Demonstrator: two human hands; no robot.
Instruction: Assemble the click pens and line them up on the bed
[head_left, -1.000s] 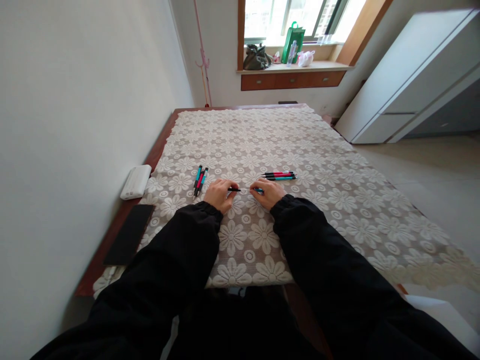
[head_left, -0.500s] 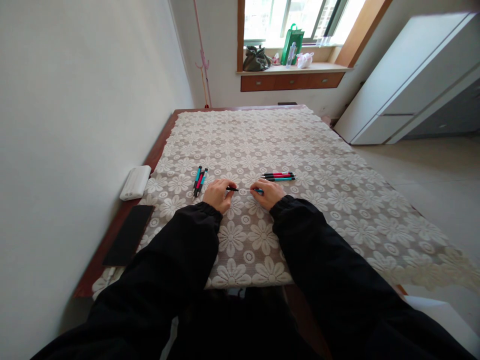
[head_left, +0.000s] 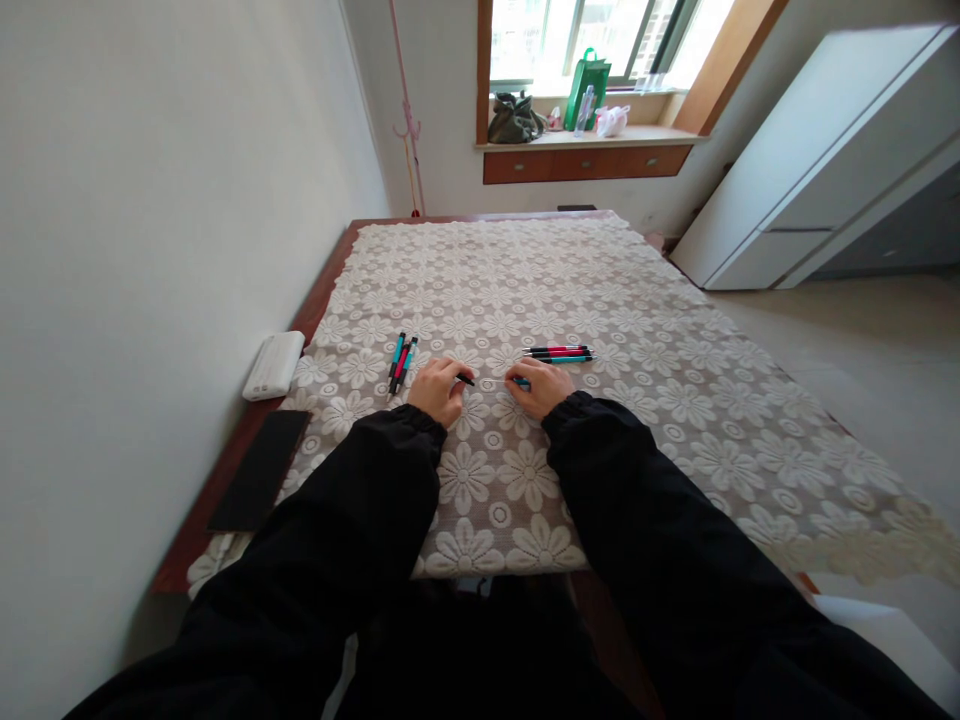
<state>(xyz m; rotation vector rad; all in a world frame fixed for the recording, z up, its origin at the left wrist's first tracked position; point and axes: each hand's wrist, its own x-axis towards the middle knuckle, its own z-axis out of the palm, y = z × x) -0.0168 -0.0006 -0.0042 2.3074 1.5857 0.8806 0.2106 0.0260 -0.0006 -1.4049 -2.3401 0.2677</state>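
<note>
Bright room with white wall at left, window (head_left: 600,40) at the far end above a wooden sill (head_left: 589,140) bearing a dark bag (head_left: 514,120), a green bag (head_left: 587,85) and a pale plastic bag (head_left: 612,118); white cabinet (head_left: 817,150) at right. In the foreground, a table covered with a cream lace cloth (head_left: 562,290) of flower pattern, its reddish wooden edge (head_left: 322,290) exposed along the left side.

Left hand (head_left: 440,390) and right hand (head_left: 535,388), both in black sleeves, resting on the cloth near the front centre, close together but not touching. Left hand curled shut on the black pen part (head_left: 466,379), which juts toward the right hand. Right hand closed on the teal pen part (head_left: 520,382), only a short tip visible past the fingers. A thin pale piece apparently spanning the gap between the two parts; too small to tell whether joined.

Left group of pens (head_left: 400,362), teal, red and black, lying side by side just beyond the left hand, angled away. Right group of pens (head_left: 559,353), lying crosswise just beyond the right hand. On the bare table edge at left, a white box (head_left: 274,365) and nearer, a black flat device (head_left: 259,470).
</note>
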